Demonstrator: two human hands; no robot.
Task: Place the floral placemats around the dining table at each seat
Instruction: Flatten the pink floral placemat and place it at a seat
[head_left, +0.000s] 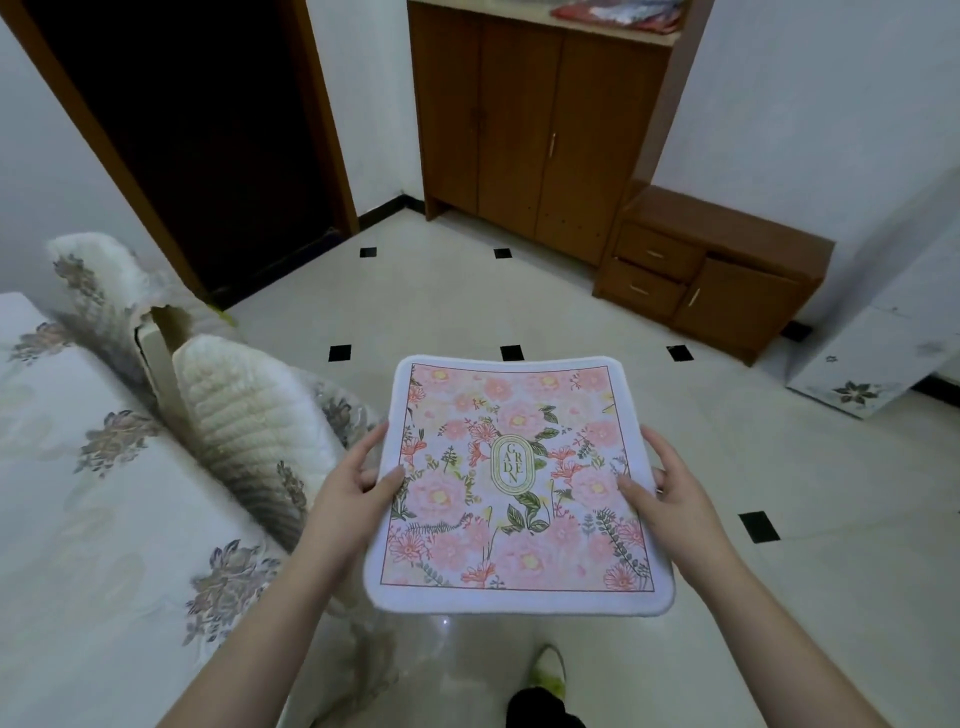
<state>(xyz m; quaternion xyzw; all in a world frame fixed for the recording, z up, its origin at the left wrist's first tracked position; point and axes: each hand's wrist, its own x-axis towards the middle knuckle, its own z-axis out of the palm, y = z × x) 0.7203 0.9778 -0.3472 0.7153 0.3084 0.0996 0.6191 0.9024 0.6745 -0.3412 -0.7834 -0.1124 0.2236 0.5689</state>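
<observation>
A floral placemat (511, 483), pink flowers on white with a "GARDEN" oval in its middle, is held flat in the air above the tiled floor. My left hand (353, 486) grips its left edge, thumb on top. At the right edge, my right hand (667, 486) holds it the same way. Whether it is a single mat or a stack I cannot tell. No dining table is in view.
A sofa with a floral cover (93, 493) and white cushions (244, 415) stands at the left. A dark doorway (208, 130) lies ahead left, a wooden cabinet (540, 130) and a low drawer unit (711, 270) ahead right. My foot (548, 670) shows below on the tiled floor (467, 301).
</observation>
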